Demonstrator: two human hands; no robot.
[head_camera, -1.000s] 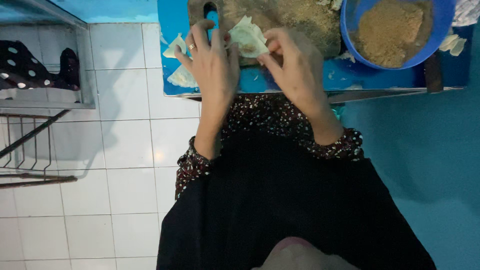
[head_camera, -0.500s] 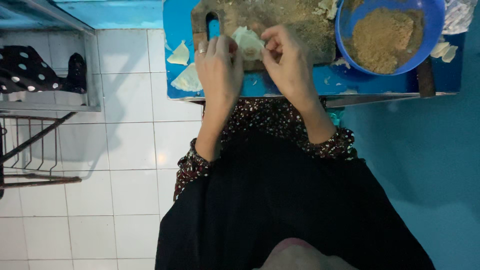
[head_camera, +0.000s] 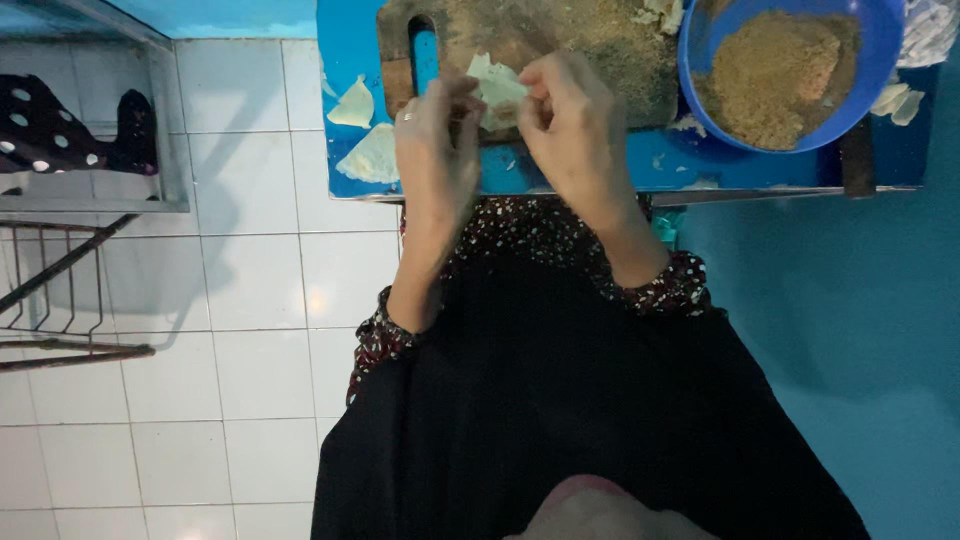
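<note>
The person is standing over a low blue table (head_camera: 600, 170), and both hands are working one pale dough wrapper (head_camera: 495, 85) above the wooden cutting board (head_camera: 600, 50). The left hand (head_camera: 435, 140), wearing a ring, is pinching the wrapper's near edge between thumb and fingertips, and the right hand (head_camera: 575, 125) is gripping the opposite edge, so the wrapper is sitting between the two hands, lifted just off the board. Beyond the right hand, a blue bowl (head_camera: 880, 60) is holding brown crumbly filling (head_camera: 780, 70). Off to the outer side of the left hand, two folded dumplings (head_camera: 365, 135) are lying on the table, apart from each other. To my eye, sealing it well is calling for small, even pinches along the seam, with the filling kept clear of the edge so the fold is closing cleanly.
</note>
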